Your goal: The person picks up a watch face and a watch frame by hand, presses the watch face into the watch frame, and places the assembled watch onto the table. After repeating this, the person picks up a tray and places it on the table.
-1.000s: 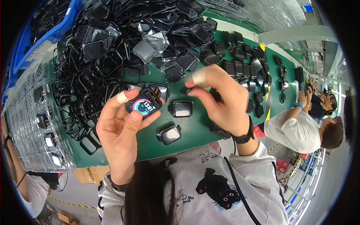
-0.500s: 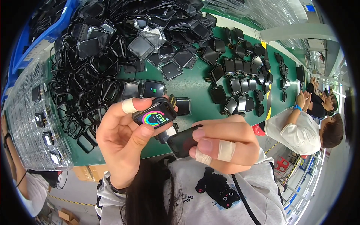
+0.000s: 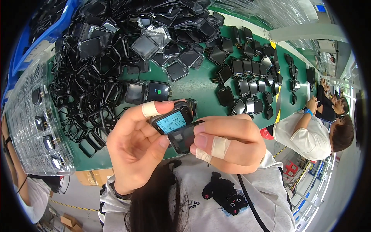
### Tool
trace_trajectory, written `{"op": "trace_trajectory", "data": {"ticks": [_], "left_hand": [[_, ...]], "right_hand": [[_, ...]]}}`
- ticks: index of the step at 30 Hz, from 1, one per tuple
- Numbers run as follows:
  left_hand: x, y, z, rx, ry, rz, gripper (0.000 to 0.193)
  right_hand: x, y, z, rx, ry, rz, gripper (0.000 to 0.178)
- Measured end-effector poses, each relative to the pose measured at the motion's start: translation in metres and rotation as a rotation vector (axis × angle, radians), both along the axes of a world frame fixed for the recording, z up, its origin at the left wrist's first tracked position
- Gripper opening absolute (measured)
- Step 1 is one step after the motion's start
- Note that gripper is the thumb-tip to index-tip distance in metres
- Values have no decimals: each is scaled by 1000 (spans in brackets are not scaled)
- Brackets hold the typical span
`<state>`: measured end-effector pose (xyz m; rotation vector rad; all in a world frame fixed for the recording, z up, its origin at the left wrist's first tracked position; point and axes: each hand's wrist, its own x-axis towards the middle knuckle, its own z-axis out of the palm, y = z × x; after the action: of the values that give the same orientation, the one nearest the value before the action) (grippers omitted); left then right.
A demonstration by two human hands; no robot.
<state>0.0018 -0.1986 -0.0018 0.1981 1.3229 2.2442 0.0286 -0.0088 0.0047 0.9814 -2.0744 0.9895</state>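
My left hand grips a small square smartwatch without a strap by its edges, its lit screen showing a pale blue face. Between the thumb and fingers of my right hand is a dark see-through screen cover with a black rim. The cover overlaps the lower right of the watch in this view; whether they touch I cannot tell. White tape wraps fingers on both hands. Beyond them lie a watch with a small green mark on its screen and another dark watch-shaped piece.
A big heap of black rimmed covers fills the left and far table. Rows of dark watches stand to the right, before yellow-black tape. A clear plastic tray and a blue bin are at left. Co-workers sit at right.
The watch screen has switched from coloured rings to a pale blue face. My left hand has moved right with the watch; my right hand has brought the cover left and up against or over it.
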Motion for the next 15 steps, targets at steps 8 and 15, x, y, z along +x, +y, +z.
{"op": "trace_trajectory", "data": {"ticks": [8, 15], "left_hand": [[1, 1, 4, 66, -45, 1, 44], [-1, 8, 7, -90, -70, 27, 50]], "right_hand": [[-2, -1, 2, 76, -34, 17, 26], [-3, -9, 1, 25, -76, 17, 25]]}}
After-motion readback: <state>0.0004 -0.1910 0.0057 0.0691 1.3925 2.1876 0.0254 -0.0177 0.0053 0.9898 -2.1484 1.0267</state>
